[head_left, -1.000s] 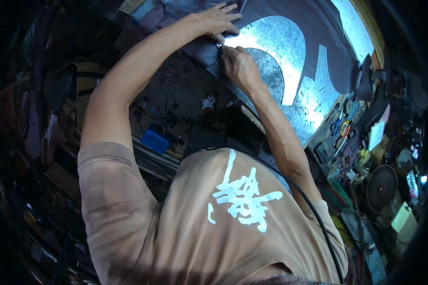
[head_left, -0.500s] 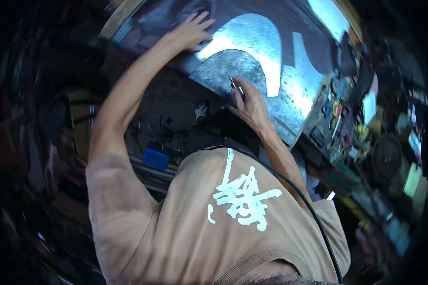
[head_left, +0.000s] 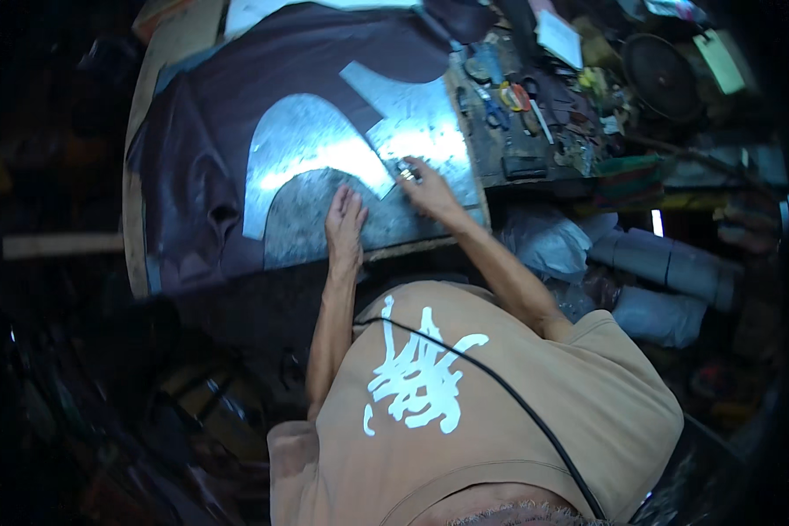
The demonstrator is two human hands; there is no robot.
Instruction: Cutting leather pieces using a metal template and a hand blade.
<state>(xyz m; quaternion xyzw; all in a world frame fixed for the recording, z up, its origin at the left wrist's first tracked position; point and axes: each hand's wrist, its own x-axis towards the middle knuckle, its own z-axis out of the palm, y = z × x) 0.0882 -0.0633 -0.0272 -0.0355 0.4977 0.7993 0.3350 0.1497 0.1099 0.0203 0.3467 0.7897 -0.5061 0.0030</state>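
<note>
While the left hand (head_left: 345, 223) lies palm-down, fingers extended, gripping nothing, arched sheet (head_left: 294, 131) just beyond them, right hand's (head_left: 431, 193) fingers curl around a small metallic tool (head_left: 406, 173).

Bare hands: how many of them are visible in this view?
2: the left hand over the grey surface; the right hand, farther right, holding a small shiny object. Darkness may hide others.

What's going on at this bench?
A person is working by hand at a bench spread with a dark brown sheet. A shiny arch-shaped piece lies there. The right hand holds a small tool, too blurred to name, beside the arch's right leg. The left hand, fingers extended, is near its inner curve.
</note>
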